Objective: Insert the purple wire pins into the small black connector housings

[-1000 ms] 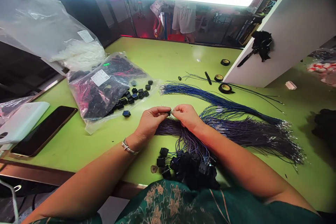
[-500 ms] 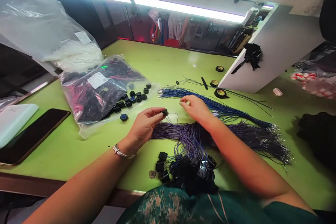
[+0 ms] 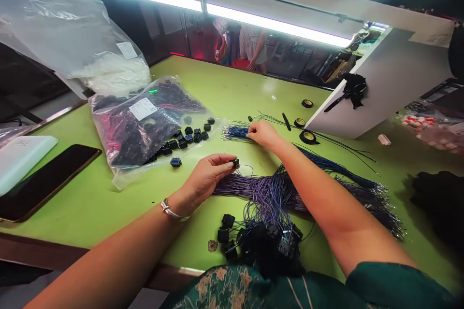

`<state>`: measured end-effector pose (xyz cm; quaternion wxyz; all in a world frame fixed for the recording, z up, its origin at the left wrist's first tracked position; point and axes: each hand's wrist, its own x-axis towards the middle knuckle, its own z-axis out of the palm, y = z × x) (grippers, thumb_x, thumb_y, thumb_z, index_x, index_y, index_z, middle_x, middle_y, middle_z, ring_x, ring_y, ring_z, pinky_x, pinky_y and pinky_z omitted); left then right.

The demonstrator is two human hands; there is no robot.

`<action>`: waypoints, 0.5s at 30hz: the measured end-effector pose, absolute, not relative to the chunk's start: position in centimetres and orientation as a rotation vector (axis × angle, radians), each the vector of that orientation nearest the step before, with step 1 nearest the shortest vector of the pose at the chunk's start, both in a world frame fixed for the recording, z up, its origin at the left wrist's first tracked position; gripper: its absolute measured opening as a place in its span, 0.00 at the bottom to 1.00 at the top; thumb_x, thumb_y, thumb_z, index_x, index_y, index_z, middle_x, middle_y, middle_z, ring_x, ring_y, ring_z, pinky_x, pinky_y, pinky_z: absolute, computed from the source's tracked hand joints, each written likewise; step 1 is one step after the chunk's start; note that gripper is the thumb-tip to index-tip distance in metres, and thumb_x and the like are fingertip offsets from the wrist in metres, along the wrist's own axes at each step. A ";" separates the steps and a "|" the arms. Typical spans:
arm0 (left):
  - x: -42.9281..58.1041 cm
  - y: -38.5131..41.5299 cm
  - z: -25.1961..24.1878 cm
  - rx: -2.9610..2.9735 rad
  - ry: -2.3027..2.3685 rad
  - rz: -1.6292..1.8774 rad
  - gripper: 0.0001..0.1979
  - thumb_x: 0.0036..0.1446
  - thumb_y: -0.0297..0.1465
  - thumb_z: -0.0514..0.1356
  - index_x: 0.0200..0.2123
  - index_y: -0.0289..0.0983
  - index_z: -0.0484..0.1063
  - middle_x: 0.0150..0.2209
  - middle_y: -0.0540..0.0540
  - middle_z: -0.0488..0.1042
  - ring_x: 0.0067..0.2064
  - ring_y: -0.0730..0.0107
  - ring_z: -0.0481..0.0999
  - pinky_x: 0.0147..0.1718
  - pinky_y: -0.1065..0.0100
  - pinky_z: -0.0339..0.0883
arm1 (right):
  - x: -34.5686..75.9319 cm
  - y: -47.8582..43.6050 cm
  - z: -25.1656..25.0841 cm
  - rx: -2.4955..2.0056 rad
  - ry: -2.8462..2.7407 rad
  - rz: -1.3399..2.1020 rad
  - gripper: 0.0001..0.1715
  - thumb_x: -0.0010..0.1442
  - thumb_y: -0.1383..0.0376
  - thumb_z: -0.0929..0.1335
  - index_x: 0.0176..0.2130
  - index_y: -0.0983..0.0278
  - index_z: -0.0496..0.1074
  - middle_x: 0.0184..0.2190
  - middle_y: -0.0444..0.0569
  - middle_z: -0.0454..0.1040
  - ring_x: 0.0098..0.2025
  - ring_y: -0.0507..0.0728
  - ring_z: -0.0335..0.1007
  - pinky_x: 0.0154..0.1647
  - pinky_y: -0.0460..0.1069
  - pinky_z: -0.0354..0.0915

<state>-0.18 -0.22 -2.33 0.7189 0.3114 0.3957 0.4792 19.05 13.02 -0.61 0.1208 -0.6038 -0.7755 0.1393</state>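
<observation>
Between the thumb and fingers of my left hand [image 3: 209, 176] is a small black connector [image 3: 235, 163] with a thin wire trailing from it. My right hand [image 3: 264, 135] is closed in a pinch at the bundle of blue wires [image 3: 235, 131], near its silvery left ends; whether a wire is between the fingertips is too small to tell. Purple wires [image 3: 235, 186] lie below both hands. Close to my body, several black connectors [image 3: 259, 236] with wires attached are piled up.
A clear bag [image 3: 126, 130] of dark parts lies left, with loose black connectors [image 3: 188, 138] beside it. A phone [image 3: 47, 181] lies far left. Black tape rolls [image 3: 307, 137] sit near a white panel [image 3: 348, 101]. A person stands beyond the table.
My right hand has moved left and down onto the left ends of the blue wires. My left hand still holds the connector. The whole view has shifted slightly.
</observation>
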 end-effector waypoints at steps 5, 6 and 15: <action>-0.1 -0.3 -2.5 0.714 0.866 1.012 0.12 0.40 0.25 0.71 0.33 0.34 0.79 0.32 0.44 0.80 0.36 0.68 0.79 0.49 0.62 0.69 | 19.7 11.6 -1.2 -1.587 -2.246 0.634 0.06 0.50 0.64 0.71 0.26 0.66 0.76 0.22 0.45 0.71 0.23 0.49 0.60 0.27 0.47 0.56; -0.1 -0.3 -2.6 0.719 0.867 1.005 0.12 0.40 0.26 0.71 0.33 0.34 0.80 0.32 0.44 0.80 0.36 0.68 0.79 0.48 0.62 0.69 | 19.8 11.4 -1.3 -1.592 -2.217 0.666 0.04 0.50 0.66 0.71 0.28 0.66 0.77 0.23 0.45 0.72 0.23 0.49 0.60 0.26 0.46 0.56; 0.9 -2.0 -2.3 1.067 0.849 0.784 0.10 0.44 0.30 0.69 0.33 0.36 0.81 0.34 0.42 0.81 0.34 0.65 0.78 0.41 0.62 0.70 | 21.0 9.9 0.8 -1.464 -2.255 0.526 0.07 0.53 0.69 0.67 0.33 0.65 0.77 0.30 0.47 0.75 0.29 0.51 0.65 0.34 0.47 0.61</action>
